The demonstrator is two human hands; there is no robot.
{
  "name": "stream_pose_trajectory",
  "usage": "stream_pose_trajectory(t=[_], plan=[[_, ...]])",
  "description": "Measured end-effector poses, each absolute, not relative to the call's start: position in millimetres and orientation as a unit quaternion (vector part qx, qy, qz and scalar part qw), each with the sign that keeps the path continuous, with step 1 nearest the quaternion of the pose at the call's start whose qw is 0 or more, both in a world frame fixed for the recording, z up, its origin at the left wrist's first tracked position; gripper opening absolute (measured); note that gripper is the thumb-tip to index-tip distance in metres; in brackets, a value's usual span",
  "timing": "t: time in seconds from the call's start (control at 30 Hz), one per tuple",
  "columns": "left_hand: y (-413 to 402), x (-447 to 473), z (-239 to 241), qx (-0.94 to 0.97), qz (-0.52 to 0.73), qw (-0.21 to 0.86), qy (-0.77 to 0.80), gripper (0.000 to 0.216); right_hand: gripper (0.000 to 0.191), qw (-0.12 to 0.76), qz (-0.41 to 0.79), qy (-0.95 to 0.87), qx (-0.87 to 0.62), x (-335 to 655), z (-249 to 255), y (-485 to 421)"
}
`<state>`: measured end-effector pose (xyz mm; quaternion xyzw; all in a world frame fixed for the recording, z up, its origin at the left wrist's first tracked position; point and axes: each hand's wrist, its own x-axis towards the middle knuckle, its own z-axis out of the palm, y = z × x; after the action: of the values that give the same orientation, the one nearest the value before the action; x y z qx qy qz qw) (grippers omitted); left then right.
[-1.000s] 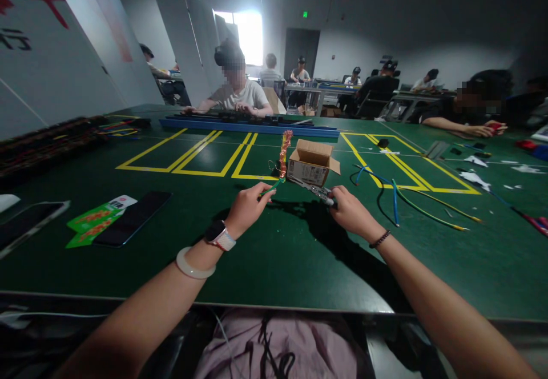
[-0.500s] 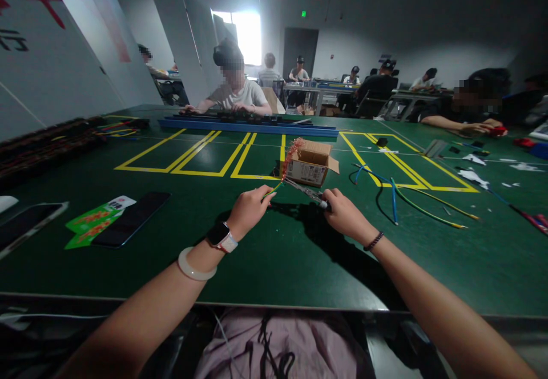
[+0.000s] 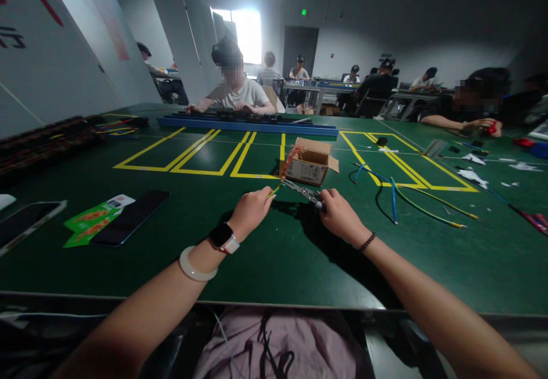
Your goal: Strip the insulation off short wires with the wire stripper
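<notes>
My left hand (image 3: pixel 253 210) pinches a yellow-green wire (image 3: pixel 274 190) whose far end is a frayed spray of bare copper strands (image 3: pixel 291 159). My right hand (image 3: pixel 341 216) is wrapped round the handles of metal pliers (image 3: pixel 305 191). The jaws of the pliers meet the wire at the base of the copper strands; whether they bite on it is too small to tell. Just behind stands an open cardboard box (image 3: pixel 309 169), with the copper spray in front of its left side.
Blue wires (image 3: pixel 394 202) and a green-yellow cable (image 3: pixel 423 210) lie to the right. A dark phone (image 3: pixel 132 219) rests on green packets (image 3: pixel 92 219) at the left. Blue trunking (image 3: pixel 248 128) crosses the back, where a co-worker (image 3: pixel 240 91) sits. Paper scraps (image 3: pixel 473 178) lie far right.
My right hand has shifted slightly to the left with the pliers. The copper strands look drawn into a narrower spray; my left hand stays nearly in place.
</notes>
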<state>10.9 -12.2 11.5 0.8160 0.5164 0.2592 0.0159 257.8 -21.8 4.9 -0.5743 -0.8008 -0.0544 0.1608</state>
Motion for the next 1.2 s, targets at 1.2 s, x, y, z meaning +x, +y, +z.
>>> stream_pose_trajectory(t=[1.2], plan=[[-3,12,13,0.826,0.355,0.161,0.407,0.017,0.052,0.246,0.461,-0.685,-0.508,267,28,-22]])
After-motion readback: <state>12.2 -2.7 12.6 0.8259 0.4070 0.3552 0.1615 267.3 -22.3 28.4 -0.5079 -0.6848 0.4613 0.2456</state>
